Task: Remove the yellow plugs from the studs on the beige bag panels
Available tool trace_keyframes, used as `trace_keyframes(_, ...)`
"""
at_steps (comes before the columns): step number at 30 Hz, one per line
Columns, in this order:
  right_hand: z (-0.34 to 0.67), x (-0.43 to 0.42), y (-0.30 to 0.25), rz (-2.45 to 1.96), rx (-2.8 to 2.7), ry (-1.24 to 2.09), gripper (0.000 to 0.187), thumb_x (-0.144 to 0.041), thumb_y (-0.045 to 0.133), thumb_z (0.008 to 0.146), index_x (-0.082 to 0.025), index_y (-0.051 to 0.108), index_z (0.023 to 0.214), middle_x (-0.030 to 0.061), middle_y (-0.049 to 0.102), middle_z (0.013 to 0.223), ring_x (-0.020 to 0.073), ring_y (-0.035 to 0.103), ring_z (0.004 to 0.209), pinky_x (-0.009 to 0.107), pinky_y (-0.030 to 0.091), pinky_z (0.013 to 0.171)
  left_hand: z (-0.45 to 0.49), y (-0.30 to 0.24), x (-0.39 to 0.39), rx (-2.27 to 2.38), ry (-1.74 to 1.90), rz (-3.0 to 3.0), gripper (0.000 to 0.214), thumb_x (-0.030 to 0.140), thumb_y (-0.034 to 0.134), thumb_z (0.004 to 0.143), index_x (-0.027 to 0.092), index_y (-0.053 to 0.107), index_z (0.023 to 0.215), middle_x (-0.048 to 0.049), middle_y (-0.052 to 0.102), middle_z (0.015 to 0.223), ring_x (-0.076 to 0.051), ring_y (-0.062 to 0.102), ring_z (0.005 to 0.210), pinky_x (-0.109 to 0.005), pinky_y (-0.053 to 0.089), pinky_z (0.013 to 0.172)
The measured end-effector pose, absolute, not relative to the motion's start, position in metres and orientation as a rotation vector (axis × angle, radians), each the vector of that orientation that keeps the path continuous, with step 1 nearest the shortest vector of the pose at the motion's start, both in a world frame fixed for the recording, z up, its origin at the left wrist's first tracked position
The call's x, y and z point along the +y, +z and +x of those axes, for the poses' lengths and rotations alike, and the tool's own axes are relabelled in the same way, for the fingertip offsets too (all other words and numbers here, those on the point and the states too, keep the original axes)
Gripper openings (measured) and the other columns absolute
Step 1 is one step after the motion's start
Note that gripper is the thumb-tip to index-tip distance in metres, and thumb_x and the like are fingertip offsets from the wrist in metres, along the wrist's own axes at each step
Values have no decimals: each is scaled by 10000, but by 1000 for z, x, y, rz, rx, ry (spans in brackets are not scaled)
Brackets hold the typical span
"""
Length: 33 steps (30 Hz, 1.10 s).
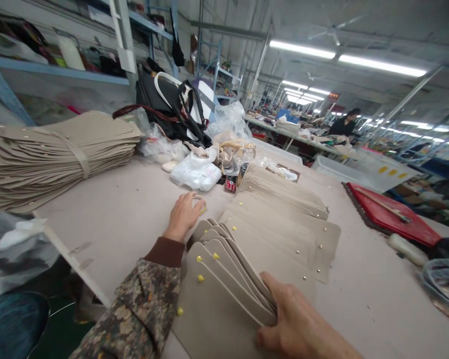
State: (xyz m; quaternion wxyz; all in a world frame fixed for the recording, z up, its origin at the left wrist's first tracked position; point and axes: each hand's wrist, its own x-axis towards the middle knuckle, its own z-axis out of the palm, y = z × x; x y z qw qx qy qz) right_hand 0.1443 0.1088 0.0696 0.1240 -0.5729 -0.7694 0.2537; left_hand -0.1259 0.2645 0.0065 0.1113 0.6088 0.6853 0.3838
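My left hand (183, 215) rests over the table behind the near panels, fingers curled at a small yellowish ring-shaped roll (201, 204), which the hand partly hides. My right hand (284, 314) grips the right edge of several flat beige panels (224, 299), thumb on the near side and fingers behind. These panels are fanned and tilted up, with yellow pieces along their left part. Behind them, more beige panels (269, 224) lie overlapped in a row, with small metal studs near their right ends.
A strapped bundle of beige panels (60, 154) lies at the left. White plastic bags (196, 172) and black bags (164, 94) are piled at the back. A red flat case (392, 212) and a clear plastic-wrapped roll (445, 284) sit on the right. A person (344, 124) stands farther off.
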Motion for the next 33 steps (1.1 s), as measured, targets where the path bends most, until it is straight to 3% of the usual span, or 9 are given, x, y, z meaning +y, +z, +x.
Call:
trace_keyframes(5, 156, 103, 99, -1725, -2431, 599, 261, -156, 569, 587, -251, 599, 828, -5, 706, 691, 181, 645, 606, 226, 387, 513, -133, 24, 210, 1543, 1250, 1901, 549, 497, 306, 977, 146, 394, 1389, -129, 521, 1389, -209, 495, 1285, -338, 412, 1062)
trace_keyframes(8, 168, 93, 103, -1857, -2457, 466, 372, -165, 560, 589, -257, 608, 946, 31, 727, 776, 232, 680, 702, 265, 429, 584, -127, 21, 162, 1021, 1201, 1869, 799, 624, 520, 865, 155, 276, 1465, -164, 408, 1481, -282, 423, 1348, -417, 371, 1109)
trace_keyframes(11, 178, 84, 97, -1917, -2470, 523, 539, -170, 565, 620, -225, 568, 1155, 80, 735, 888, 279, 689, 831, 321, 477, 697, -111, 1, 121, 1071, 1223, 1871, 1007, 571, 762, 693, 203, 247, 1476, -174, 382, 1487, -346, 400, 1349, -512, 333, 1126)
trace_keyframes(16, 182, 77, 93, -1885, -2504, 679, 626, -148, 586, 663, -172, 487, 1281, 122, 715, 1017, 290, 667, 954, 373, 482, 823, -84, -27, 91, 1354, 1431, 1924, 766, 261, 720, 785, 241, 283, 1414, -136, 397, 1456, -300, 394, 1350, -518, 365, 1106)
trace_keyframes(19, 183, 76, 95, -1861, -2484, 692, 687, -165, 631, 674, -171, 445, 1336, 122, 705, 1064, 287, 654, 984, 374, 480, 842, -80, -18, 90, 1392, 1595, 2069, 648, 265, 702, 808, 219, 358, 1355, -146, 399, 1428, -303, 395, 1334, -507, 379, 1090)
trace_keyframes(22, 185, 76, 94, -1817, -2468, 722, 629, -199, 667, 692, -178, 482, 1293, 104, 710, 1036, 276, 659, 945, 365, 486, 825, -80, -1, 92, 1385, 1583, 2209, 445, 272, 703, 814, 238, 504, 1211, -104, 518, 1254, -279, 509, 1185, -459, 457, 999)
trace_keyframes(24, 186, 75, 92, -1801, -2458, 711, 592, -219, 674, 709, -178, 496, 1271, 101, 711, 1029, 275, 658, 939, 367, 486, 823, -80, 8, 94, 1399, 1563, 2191, 512, 249, 733, 782, 239, 489, 1232, -87, 554, 1161, -265, 546, 1100, -441, 486, 945)
trace_keyframes(27, 189, 75, 89, -1772, -2448, 694, 567, -207, 679, 714, -188, 507, 1254, 98, 706, 1053, 273, 650, 969, 364, 479, 847, -79, 11, 99, 1408, 1482, 2118, 732, 208, 787, 702, 233, 406, 1327, -96, 537, 1209, -278, 521, 1138, -462, 464, 979)
trace_keyframes(33, 192, 74, 86, -1728, -2441, 751, 484, -212, 699, 721, -225, 553, 1183, 58, 713, 1017, 243, 661, 920, 322, 479, 827, -80, 0, 102, 1379, 1490, 2022, 717, 154, 763, 706, 246, 398, 1317, -74, 554, 1210, -245, 538, 1119, -419, 468, 970)
